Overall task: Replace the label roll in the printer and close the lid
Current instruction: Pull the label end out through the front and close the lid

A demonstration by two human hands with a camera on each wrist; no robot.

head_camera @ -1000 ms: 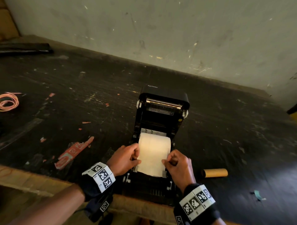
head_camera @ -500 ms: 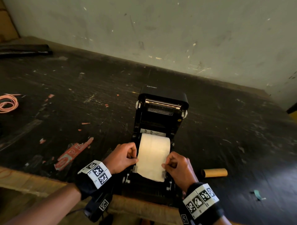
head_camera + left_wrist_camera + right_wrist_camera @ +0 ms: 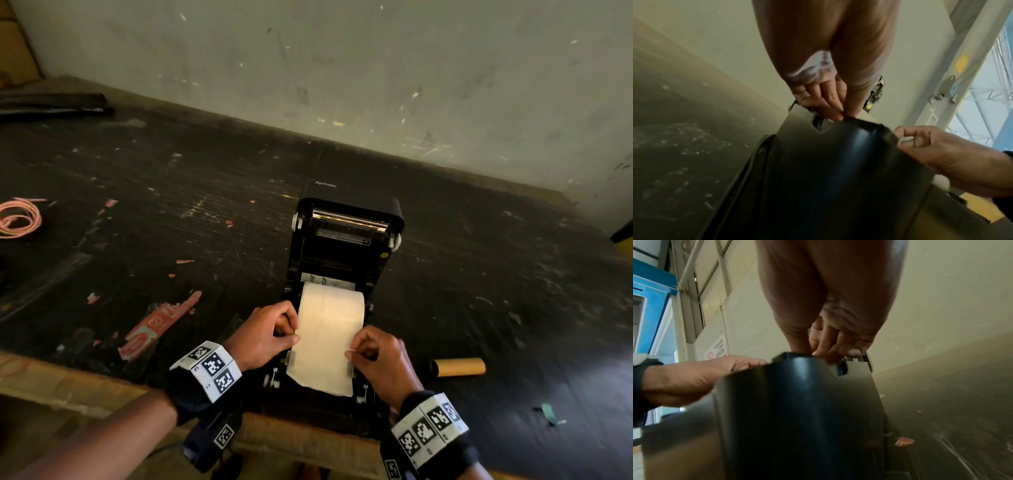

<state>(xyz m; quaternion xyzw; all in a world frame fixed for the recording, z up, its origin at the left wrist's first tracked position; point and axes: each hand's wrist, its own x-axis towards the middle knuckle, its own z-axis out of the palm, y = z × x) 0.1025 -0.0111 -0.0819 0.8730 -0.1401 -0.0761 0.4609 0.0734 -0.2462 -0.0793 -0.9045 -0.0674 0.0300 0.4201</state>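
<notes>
With both hands pinching the label strip (image 3: pixel 325 346), left hand (image 3: pixel 265 334) and right hand (image 3: pixel 378 354) at opposite edges; best pulled evenly, kept square before shutting the lid (image 3: pixel 349 219).

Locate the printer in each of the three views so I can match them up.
Head: the printer stands centre frame, lid raised, label roll inside, hands at its near end.
Left wrist: its dark body fills the lower centre, seen from below.
Right wrist: its dark body fills the lower centre.
Shared landmark: the pale wall behind the printer, also in the left wrist and right wrist views.
</notes>
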